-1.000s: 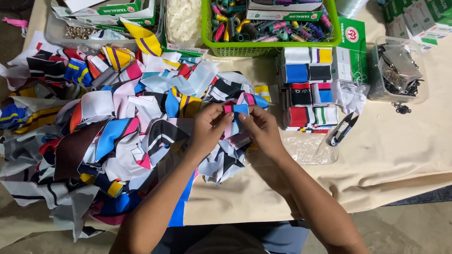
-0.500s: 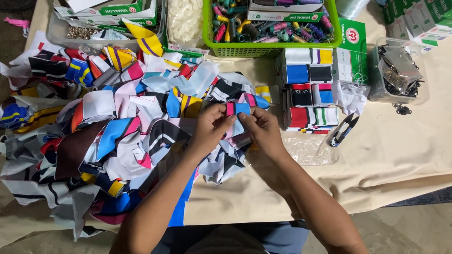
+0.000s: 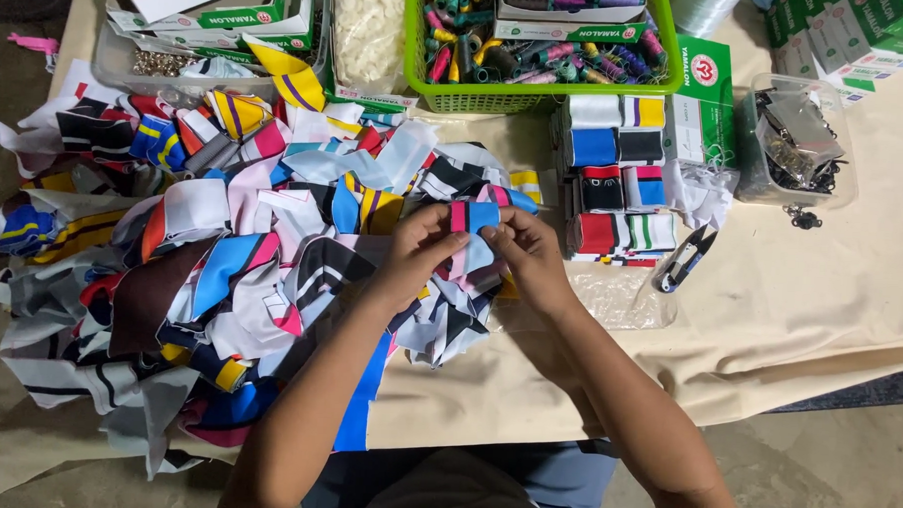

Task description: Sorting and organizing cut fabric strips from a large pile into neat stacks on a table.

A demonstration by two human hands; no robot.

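My left hand [image 3: 419, 251] and my right hand [image 3: 525, 249] meet over the table and together pinch a small fabric piece [image 3: 473, 219] with pink, black and blue stripes. The piece is held between the fingertips of both hands, just above the right edge of a big heap of coloured fabric scraps [image 3: 221, 256]. To the right of my hands stands a neat stack of folded fabric pieces [image 3: 614, 180] in white, blue, black, red and yellow.
A green basket of thread spools [image 3: 539, 47] stands at the back. Blue thread snips [image 3: 683, 260] lie right of the stack. A clear tub of metal clips [image 3: 796, 141], green cartons [image 3: 849, 33], a bag of white buttons [image 3: 364, 31] and an empty plastic bag [image 3: 625, 295] rest on the beige cloth [image 3: 820, 297].
Both hands stayed together over the same spot. The fingers shifted slightly on the striped piece, which now shows more of its pink and blue face.
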